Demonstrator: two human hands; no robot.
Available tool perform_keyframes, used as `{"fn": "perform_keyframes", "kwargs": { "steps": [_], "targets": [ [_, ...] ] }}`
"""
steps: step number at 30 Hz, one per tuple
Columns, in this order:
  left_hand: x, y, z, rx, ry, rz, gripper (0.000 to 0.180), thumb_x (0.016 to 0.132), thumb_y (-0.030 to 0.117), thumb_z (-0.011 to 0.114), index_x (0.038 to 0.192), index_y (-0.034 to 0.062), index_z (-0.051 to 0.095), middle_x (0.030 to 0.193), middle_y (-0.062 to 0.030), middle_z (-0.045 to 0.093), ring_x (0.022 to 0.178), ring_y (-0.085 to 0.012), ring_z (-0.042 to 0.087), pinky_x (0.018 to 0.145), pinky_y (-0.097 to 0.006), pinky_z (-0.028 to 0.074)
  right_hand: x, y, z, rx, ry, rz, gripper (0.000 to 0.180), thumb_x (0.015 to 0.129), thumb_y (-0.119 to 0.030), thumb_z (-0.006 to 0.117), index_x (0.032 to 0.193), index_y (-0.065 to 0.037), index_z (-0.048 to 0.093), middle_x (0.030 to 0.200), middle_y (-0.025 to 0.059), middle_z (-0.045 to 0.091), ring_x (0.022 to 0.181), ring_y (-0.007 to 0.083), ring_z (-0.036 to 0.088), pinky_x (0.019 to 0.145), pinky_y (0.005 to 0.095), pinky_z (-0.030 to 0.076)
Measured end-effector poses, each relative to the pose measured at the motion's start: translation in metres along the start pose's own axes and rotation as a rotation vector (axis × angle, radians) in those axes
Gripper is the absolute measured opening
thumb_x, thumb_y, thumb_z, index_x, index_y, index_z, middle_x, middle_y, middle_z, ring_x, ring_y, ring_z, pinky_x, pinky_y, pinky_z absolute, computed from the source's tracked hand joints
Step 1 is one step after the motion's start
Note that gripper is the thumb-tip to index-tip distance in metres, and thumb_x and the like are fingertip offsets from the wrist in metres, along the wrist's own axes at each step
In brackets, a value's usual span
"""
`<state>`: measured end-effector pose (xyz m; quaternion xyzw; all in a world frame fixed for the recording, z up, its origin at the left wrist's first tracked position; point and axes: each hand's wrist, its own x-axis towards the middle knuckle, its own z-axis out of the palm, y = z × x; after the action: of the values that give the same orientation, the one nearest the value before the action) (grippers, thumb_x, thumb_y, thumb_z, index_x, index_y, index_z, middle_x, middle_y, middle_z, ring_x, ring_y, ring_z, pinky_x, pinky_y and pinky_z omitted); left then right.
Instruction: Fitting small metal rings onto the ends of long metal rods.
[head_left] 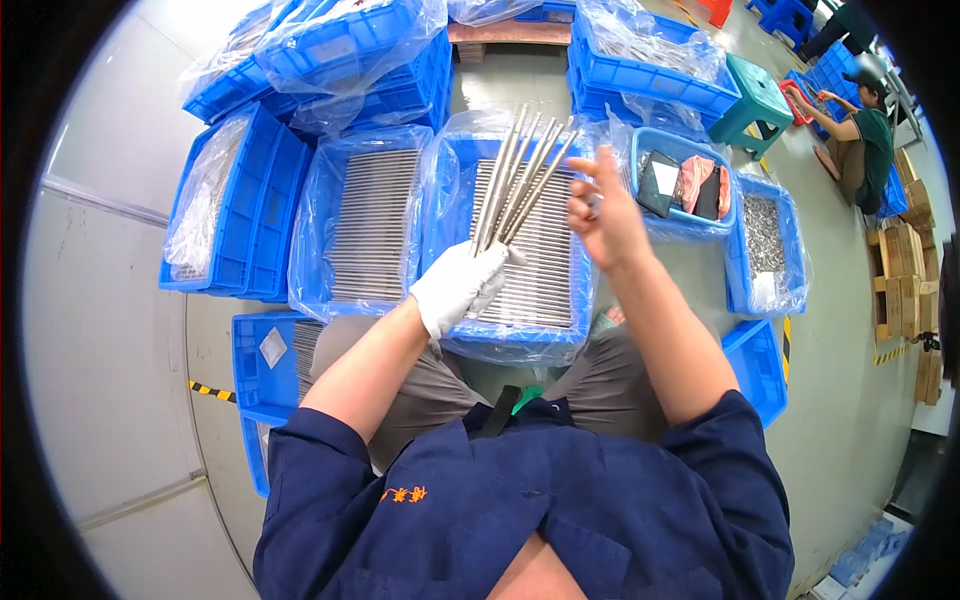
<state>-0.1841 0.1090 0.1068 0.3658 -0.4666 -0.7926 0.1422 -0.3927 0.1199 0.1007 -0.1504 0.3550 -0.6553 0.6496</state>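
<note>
Workshop floor (840, 400): grey-green, with blue boxes around the seated person; a co-worker (870, 150) crouches at far right.
Middle box (583, 275): blue, plastic-lined, directly ahead; loose rods (540, 265) lie in it side by side, long axes left to right.
Bundle of rods (507, 195): raised above the middle box, long axes near to far, leaning right and fanning at the far end, so it crosses the loose rods.
Left hand (462, 288): gloved, clamped around the bundle's near end.
Right hand (612, 215): bare, fingers parted and partly curled, just right of the bundle; contact cannot be told.
Nearer to the far tips: right hand.
</note>
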Motion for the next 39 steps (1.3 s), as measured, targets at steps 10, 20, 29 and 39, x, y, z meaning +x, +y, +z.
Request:
{"fn": "perform_keyframes", "kwargs": {
  "steps": [10, 20, 29, 39],
  "targets": [
    [0.016, -0.004, -0.019, -0.047, 0.144, 0.062, 0.024, 0.086, 0.028, 0.047, 0.089, 0.0047, 0.055, 0.06, 0.0029, 0.046, 0.045, -0.0045, 0.037, 0.04, -0.018, 0.027, -0.001, 0.028, 0.009, -1.328, -0.303, -0.003, 0.038, 0.068, 0.01, 0.038, 0.101, -0.001, 0.054, 0.098, 0.0112, 0.057, 0.09, 0.0217, 0.052, 0.074, 0.0305, 0.044],
    [0.017, 0.008, -0.024, -0.047, 0.121, 0.049, 0.012, 0.078, 0.013, 0.055, 0.084, 0.003, 0.057, 0.066, -0.0016, 0.056, 0.047, -0.003, 0.039, 0.042, -0.017, 0.029, -0.001, 0.036, -0.009, -1.843, -0.591, -0.407, 0.037, 0.068, 0.003, 0.044, 0.1, -0.007, 0.06, 0.105, 0.0104, 0.057, 0.101, 0.0281, 0.05, 0.087, 0.0344, 0.041],
    [0.009, 0.007, -0.024, -0.048, 0.125, 0.082, 0.014, 0.079, 0.015, 0.055, 0.076, 0.0017, 0.058, 0.055, 0.002, 0.046, 0.045, -0.0042, 0.036, 0.041, -0.019, 0.027, 0.007, 0.003, 0.0, -1.589, -0.002, -0.179, 0.03, 0.078, -0.002, 0.045, 0.105, -0.008, 0.058, 0.084, 0.0139, 0.063, 0.075, 0.0213, 0.062, 0.068, 0.032, 0.048],
    [0.008, 0.005, -0.022, -0.082, 0.151, 0.061, 0.013, 0.079, 0.016, 0.056, 0.081, 0.0024, 0.056, 0.059, 0.0009, 0.049, 0.042, -0.0034, 0.034, 0.039, -0.018, 0.025, 0.009, -0.021, -0.004, -0.235, -0.111, -0.202, 0.032, 0.089, -0.009, 0.044, 0.119, 0.0, 0.043, 0.107, 0.0141, 0.055, 0.094, 0.0204, 0.057, 0.083, 0.0301, 0.047]
  ]
}}
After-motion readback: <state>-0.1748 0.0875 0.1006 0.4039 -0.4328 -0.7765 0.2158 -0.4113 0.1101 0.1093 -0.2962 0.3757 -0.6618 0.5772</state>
